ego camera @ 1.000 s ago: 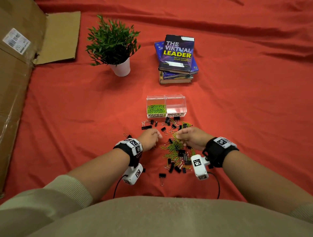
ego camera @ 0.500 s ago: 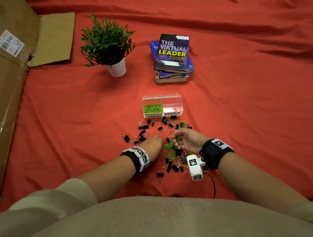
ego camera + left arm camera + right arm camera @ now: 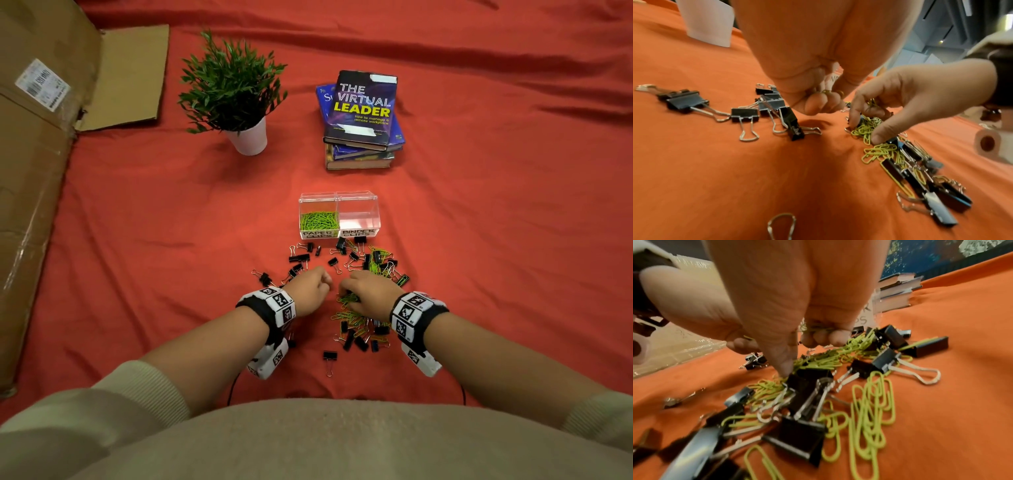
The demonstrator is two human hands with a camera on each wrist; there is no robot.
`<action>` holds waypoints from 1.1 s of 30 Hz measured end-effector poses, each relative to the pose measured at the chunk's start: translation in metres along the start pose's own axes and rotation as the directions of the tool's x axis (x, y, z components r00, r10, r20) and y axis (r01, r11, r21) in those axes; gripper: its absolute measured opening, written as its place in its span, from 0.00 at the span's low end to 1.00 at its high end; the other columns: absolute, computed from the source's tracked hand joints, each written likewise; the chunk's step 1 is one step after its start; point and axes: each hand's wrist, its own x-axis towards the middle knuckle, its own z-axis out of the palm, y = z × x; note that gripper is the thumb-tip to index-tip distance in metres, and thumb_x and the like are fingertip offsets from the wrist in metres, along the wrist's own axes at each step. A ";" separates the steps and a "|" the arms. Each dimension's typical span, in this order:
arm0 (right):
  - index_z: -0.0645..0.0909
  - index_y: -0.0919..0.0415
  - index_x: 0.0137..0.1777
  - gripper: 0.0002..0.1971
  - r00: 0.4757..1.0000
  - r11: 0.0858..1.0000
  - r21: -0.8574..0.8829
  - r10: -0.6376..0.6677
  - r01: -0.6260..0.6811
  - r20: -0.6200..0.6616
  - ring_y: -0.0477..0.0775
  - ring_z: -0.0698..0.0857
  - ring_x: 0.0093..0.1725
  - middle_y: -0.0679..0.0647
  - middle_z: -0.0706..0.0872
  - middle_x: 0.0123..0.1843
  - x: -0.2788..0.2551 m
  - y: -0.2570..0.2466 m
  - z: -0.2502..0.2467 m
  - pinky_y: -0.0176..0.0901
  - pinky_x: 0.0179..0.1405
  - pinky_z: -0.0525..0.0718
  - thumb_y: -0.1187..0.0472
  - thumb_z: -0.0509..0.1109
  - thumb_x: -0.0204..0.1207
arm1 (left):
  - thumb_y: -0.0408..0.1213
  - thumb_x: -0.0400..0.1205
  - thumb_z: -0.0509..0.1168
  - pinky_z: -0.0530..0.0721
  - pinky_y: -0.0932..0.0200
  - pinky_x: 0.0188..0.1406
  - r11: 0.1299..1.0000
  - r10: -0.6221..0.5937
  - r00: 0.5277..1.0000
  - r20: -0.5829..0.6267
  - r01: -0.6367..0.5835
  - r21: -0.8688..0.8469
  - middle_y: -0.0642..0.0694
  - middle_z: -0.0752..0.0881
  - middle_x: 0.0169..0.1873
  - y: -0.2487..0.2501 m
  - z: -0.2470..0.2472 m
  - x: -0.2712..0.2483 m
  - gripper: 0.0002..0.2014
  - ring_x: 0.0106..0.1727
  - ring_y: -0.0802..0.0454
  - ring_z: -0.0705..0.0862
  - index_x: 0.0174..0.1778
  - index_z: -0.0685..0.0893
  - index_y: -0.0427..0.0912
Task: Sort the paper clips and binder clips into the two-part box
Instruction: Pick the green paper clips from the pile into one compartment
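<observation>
A clear two-part box (image 3: 358,198) stands on the red cloth; its left part holds green paper clips (image 3: 318,221) and its right part, labelled binder clips, looks bare. In front lies a mixed pile of black binder clips (image 3: 298,257) (image 3: 683,101) (image 3: 797,433) and green paper clips (image 3: 346,299) (image 3: 877,150) (image 3: 869,402). My right hand (image 3: 346,291) (image 3: 863,131) (image 3: 797,353) reaches down into the pile and pinches a bunch of green paper clips. My left hand (image 3: 323,282) (image 3: 820,104) hovers beside it as a fist, with yellowish loops showing between its curled fingers.
A potted plant (image 3: 236,92) and a stack of books (image 3: 363,113) stand behind the box. A flattened cardboard box (image 3: 37,171) lies along the left side. One binder clip (image 3: 329,356) lies alone near my body.
My right hand has come down and nearer onto the green paper clips in the pile. The left fist has stayed beside it, and the two hands are now closer together.
</observation>
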 end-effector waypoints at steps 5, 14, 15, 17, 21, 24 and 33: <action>0.78 0.62 0.58 0.11 0.996 0.999 -0.024 -0.034 0.033 -0.077 0.59 0.78 0.56 0.59 0.77 0.54 0.000 -0.001 0.010 0.52 0.48 0.81 0.60 0.65 0.78 | 0.28 0.83 0.52 0.73 0.62 0.33 0.990 -0.058 0.997 0.059 0.065 -0.127 0.51 0.80 0.35 0.005 0.003 -0.002 0.14 0.32 0.57 0.76 0.49 0.84 0.36; 0.76 0.63 0.50 0.06 0.978 0.936 0.317 0.190 -0.154 -0.085 0.47 0.74 0.37 0.55 0.76 0.48 0.006 0.001 -0.002 0.43 0.40 0.74 0.61 0.60 0.83 | 0.36 0.82 0.58 0.73 0.57 0.35 0.999 -0.028 0.999 -0.029 0.030 0.043 0.49 0.78 0.32 0.012 0.018 -0.003 0.04 0.37 0.47 0.77 0.43 0.76 0.43; 0.76 0.60 0.49 0.07 0.962 0.895 0.395 0.260 -0.209 -0.081 0.45 0.73 0.33 0.52 0.77 0.44 0.003 0.002 -0.009 0.39 0.34 0.73 0.59 0.59 0.83 | 0.35 0.81 0.59 0.75 0.56 0.39 0.998 -0.008 0.998 -0.054 0.012 0.068 0.48 0.80 0.35 0.014 0.018 -0.002 0.01 0.40 0.47 0.79 0.44 0.75 0.44; 0.77 0.57 0.49 0.07 0.934 0.782 0.550 0.358 -0.292 -0.013 0.45 0.73 0.27 0.49 0.80 0.37 -0.001 0.011 -0.018 0.35 0.23 0.72 0.56 0.59 0.83 | 0.35 0.80 0.61 0.77 0.55 0.43 0.992 0.037 0.996 -0.081 -0.028 0.120 0.45 0.82 0.40 0.016 0.017 -0.001 0.02 0.43 0.46 0.81 0.47 0.76 0.42; 0.77 0.55 0.39 0.09 0.910 0.315 0.907 0.387 -0.280 0.146 0.47 0.71 0.26 0.51 0.76 0.32 -0.009 0.027 -0.028 0.39 0.27 0.71 0.59 0.63 0.82 | 0.43 0.80 0.66 0.80 0.52 0.47 0.970 0.108 0.993 -0.047 -0.095 0.224 0.44 0.84 0.48 0.017 0.023 0.002 0.09 0.49 0.46 0.82 0.50 0.77 0.42; 0.77 0.60 0.40 0.09 0.934 -0.002 0.979 0.299 -0.204 0.195 0.47 0.73 0.31 0.52 0.78 0.36 -0.018 0.029 -0.032 0.36 0.27 0.72 0.66 0.61 0.82 | 0.45 0.80 0.66 0.81 0.50 0.52 0.938 0.164 0.986 0.002 -0.157 0.311 0.43 0.83 0.55 0.017 0.033 0.003 0.14 0.55 0.43 0.82 0.56 0.77 0.42; 0.78 0.63 0.46 0.11 0.950 -0.359 0.912 0.157 -0.200 0.270 0.48 0.78 0.28 0.54 0.81 0.33 -0.027 0.024 -0.026 0.34 0.24 0.79 0.67 0.53 0.79 | 0.43 0.82 0.65 0.79 0.48 0.53 0.863 0.232 0.973 -0.002 -0.205 0.462 0.40 0.81 0.58 0.025 0.040 0.005 0.15 0.59 0.41 0.81 0.60 0.75 0.38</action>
